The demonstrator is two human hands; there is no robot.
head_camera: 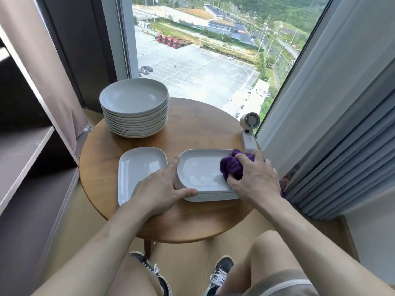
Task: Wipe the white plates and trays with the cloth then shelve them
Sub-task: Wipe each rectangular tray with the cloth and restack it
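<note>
Above thighs (pixel 277 257), steadies tray stack (pixel 201 169) on bench (pixel 203 129) at nine o'clock with flat left hand (pixel 162 189); clutches purple cloth (pixel 232 167) in right hand (pixel 254 178) grip at three o'clock; likely sweeps along nine-to-three long axis.

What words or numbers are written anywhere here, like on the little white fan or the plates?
No text can be read.
Small white fan: faint mark on its base, too blurred to read.
Building outside the window: orange patch, perhaps a sign, too blurred.
Plates and trays: no writing shows.

Bare tabletop (pixel 198 129) between plate stack (pixel 135 110) and fan (pixel 249 133).
</note>
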